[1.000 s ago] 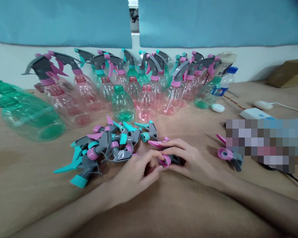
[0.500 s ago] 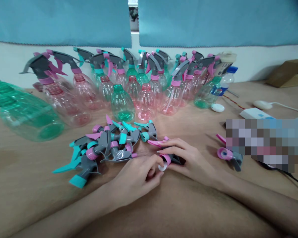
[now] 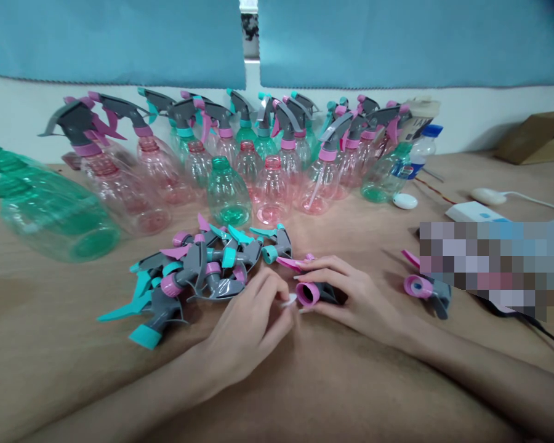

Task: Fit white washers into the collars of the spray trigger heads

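Observation:
My right hand [image 3: 357, 298] is closed round a grey trigger spray head [image 3: 329, 293]. Its pink collar faces left, its dark opening showing, and its pink trigger lies by my fingertips. Just left of the collar and apart from it, my left hand [image 3: 249, 323] pinches a small white disc [image 3: 288, 300] between thumb and forefinger. Behind my left hand lies a heap of loose spray heads [image 3: 198, 264] with pink or teal collars and triggers. Another pink-collared spray head [image 3: 427, 290] rests beyond my right hand.
Green and pink clear bottles [image 3: 228, 194], several topped with spray heads, stand across the back. Two green bottles [image 3: 55, 215] are at far left. At right are a white power strip [image 3: 475, 212], a computer mouse [image 3: 488, 195], a blue-capped bottle [image 3: 425, 151] and a cardboard box [image 3: 535, 136].
My left hand has drawn back to the left with the white disc, away from the pink collar, whose opening is now uncovered. My right hand has hardly moved.

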`<state>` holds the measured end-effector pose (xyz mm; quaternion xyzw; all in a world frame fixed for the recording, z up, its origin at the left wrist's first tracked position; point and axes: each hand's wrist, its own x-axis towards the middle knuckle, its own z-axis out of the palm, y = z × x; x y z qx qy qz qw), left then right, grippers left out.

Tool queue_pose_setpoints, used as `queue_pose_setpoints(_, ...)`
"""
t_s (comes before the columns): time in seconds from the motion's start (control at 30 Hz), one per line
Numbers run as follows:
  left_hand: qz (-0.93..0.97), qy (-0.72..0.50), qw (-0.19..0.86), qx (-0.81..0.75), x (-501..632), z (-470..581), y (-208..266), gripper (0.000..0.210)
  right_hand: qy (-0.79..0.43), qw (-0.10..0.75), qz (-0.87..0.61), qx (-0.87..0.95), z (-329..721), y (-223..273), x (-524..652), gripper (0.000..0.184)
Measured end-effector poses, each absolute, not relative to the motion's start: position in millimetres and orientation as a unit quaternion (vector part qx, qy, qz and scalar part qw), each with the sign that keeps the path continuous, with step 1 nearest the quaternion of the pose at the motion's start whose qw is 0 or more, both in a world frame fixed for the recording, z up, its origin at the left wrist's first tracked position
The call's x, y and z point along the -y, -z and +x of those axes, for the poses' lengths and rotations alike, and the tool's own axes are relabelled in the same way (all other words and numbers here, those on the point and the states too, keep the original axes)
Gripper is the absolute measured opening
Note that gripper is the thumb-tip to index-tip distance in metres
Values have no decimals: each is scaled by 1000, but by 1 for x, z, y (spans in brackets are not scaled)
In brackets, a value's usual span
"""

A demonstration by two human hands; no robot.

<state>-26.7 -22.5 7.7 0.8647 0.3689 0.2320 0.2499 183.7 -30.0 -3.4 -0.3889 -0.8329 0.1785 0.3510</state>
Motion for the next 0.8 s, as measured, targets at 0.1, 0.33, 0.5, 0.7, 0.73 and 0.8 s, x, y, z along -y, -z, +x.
queue_pose_setpoints(0.1, 836, -271, 287, -381, 22, -27, -10, 7, -182, 353, -392, 830, 183, 2, 30, 27)
queue_pose_setpoints(0.33, 839, -259, 292, -378, 25, -26, -9, 12, -184, 334, -386, 840, 183, -1, 30, 26)
queue_pose_setpoints(0.5, 844, -267, 278, -374, 24, -25, -6, 15, -184, 336, -387, 839, 183, 1, 30, 27)
queue_pose_setpoints(0.7, 860, -285, 284, -315, 24, -25, -5, 10, -186, 344, -387, 835, 183, 4, 30, 26)
queue_pose_setpoints(0.73, 862, -292, 283, -303, 24, -25, -6, 9, -184, 344, -387, 835, 183, 5, 30, 26)
queue_pose_setpoints(0.8, 868, -308, 278, -275, 25, -25, -7, 8, -179, 347, -390, 834, 183, 5, 30, 26)
